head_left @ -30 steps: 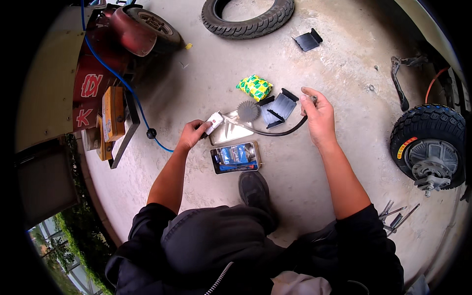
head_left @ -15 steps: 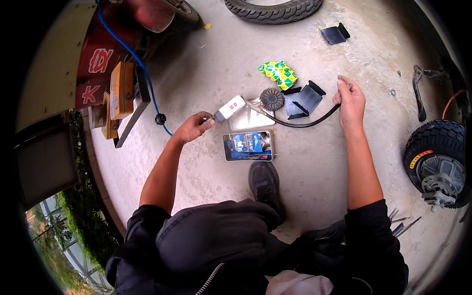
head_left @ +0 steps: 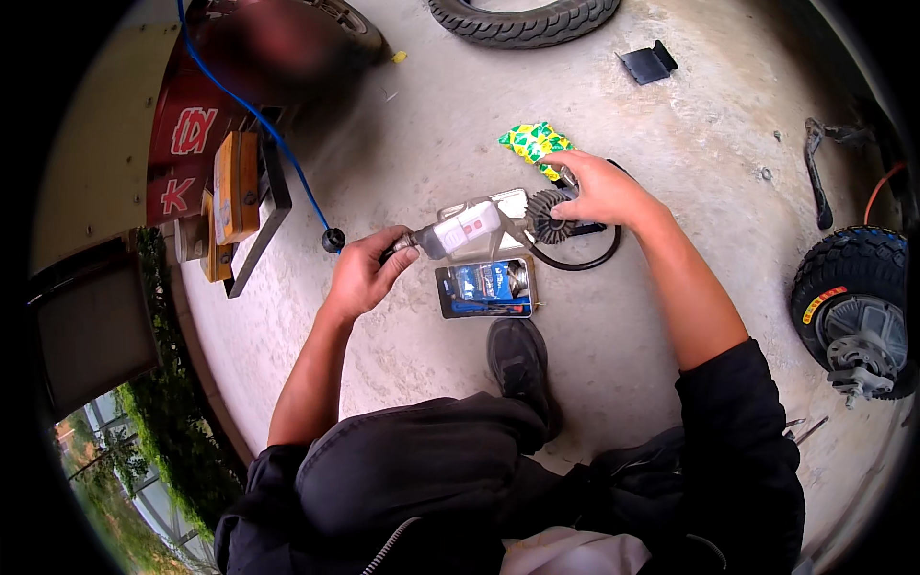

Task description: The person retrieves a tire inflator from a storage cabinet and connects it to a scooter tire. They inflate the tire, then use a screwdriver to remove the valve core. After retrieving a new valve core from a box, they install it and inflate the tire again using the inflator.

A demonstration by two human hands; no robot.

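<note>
Two hands busy: left hand (head_left: pixel 362 278) clenched on small tube (head_left: pixel 450 233), right hand (head_left: pixel 596 189) grasping toothed gear (head_left: pixel 547 216). Risk: smearing paste on fingers, or dropping gear onto concrete.

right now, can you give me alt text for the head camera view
Seen from above, a crouching person's left hand holds a small white and red tube while the right hand rests on a round ribbed black part joined to a black hose. A blue packet lies on the concrete floor below, with tyres nearby.
</note>
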